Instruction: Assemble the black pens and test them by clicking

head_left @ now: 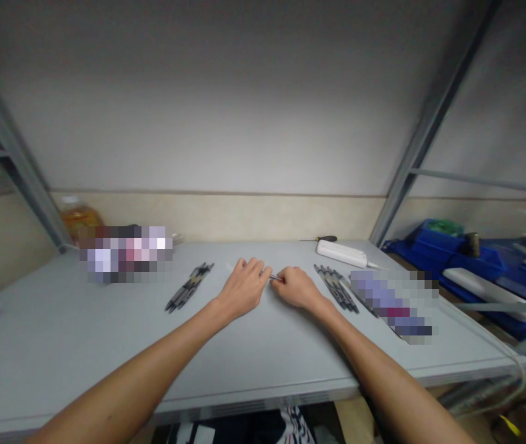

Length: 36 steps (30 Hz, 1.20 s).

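Over the middle of the table, my left hand (246,286) and my right hand (296,287) are close together, with fingers closed on the two ends of a thin pen (274,277). Only a short dark and silvery stretch of it shows between them; the fingers cover the rest. To the left of my left hand lies a row of dark pens (189,287), side by side and slanted. Another row of similar dark pens (336,288) lies just right of my right hand.
A white power strip (341,253) and a screwdriver (326,238) lie at the back right. Pixelated items (390,305) sit right of the pens, others (128,253) back left near a bottle (79,221). Blue bins (452,253) stand beyond the metal frame (399,197).
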{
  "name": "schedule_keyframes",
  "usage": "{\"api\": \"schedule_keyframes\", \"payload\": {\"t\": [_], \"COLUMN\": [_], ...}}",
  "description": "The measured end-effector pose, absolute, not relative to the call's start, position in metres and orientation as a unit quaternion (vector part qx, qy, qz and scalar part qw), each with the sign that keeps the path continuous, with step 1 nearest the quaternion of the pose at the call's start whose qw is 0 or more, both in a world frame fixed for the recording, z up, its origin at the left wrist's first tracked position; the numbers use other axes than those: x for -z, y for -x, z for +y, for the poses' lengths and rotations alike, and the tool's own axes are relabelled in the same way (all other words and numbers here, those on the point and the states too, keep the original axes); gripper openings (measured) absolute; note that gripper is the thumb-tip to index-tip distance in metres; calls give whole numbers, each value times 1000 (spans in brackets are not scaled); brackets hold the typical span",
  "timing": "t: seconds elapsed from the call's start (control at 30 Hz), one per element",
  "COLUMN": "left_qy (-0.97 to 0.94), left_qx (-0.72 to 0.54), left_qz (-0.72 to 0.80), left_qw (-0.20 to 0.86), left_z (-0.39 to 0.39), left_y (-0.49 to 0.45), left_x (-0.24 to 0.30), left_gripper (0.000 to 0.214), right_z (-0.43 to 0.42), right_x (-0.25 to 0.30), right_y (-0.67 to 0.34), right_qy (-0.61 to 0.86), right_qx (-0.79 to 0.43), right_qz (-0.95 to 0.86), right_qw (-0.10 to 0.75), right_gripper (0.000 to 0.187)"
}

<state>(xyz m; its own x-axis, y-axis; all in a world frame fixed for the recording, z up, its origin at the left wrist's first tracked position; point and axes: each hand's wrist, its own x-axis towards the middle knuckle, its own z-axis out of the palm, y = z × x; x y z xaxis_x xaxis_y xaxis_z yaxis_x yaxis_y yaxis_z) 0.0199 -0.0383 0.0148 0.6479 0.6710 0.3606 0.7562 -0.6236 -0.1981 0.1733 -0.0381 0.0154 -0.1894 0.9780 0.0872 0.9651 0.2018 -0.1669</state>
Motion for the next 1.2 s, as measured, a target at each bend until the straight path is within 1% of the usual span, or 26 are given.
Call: {"api": "schedule_keyframes", "payload": {"t": [0.1,0.2,0.33,0.43,0.57,0.67,0.77,0.87,1.0,1.13,1.2], "left_qy": [884,865,829,818,839,872,903,903,887,865,853], "left_qx": [92,68,71,84,140,206,218,213,227,325,362], "left_qz": [-432,-483,-550,-565,-523,-440,-366,-370,-402,-373,-357], "left_qw": [154,114,79,64,55,57,60,39,-30,-87,-119], "left_z": [-37,-35,-35,-36,-37,-34,-29,-24,-23,-23,-22], "left_y": [-23,-25,-27,-26,-22,-19,-15,-13,-10,-5,-3], "left_x": [-13,-11,-8,-6,-8,-11,-11,-7,-4,-7,-9], "left_gripper": [23,24,25,24,20,22,25,30,37,23,19], "right_z": [-40,-44,-50,-51,-49,-46,-44,-43,-44,-40,-37], "right_x": [-15,-12,-11,-15,-21,-22,-23,-22,-22,-22,-22], "right_y": [-170,-165,-162,-162,-165,-171,-175,-176,-174,-180,-185], "right_qy": [614,610,595,585,599,625,632,617,598,627,642], "right_qx": [-46,-4,64,87,94,86,82,87,87,87,84], "right_qz": [-785,-790,-800,-804,-793,-774,-769,-781,-795,-771,-760], "right_qw": [77,67,54,53,58,53,48,45,51,62,62], "right_gripper": [30,30,33,35,36,36,36,37,36,35,35]}}
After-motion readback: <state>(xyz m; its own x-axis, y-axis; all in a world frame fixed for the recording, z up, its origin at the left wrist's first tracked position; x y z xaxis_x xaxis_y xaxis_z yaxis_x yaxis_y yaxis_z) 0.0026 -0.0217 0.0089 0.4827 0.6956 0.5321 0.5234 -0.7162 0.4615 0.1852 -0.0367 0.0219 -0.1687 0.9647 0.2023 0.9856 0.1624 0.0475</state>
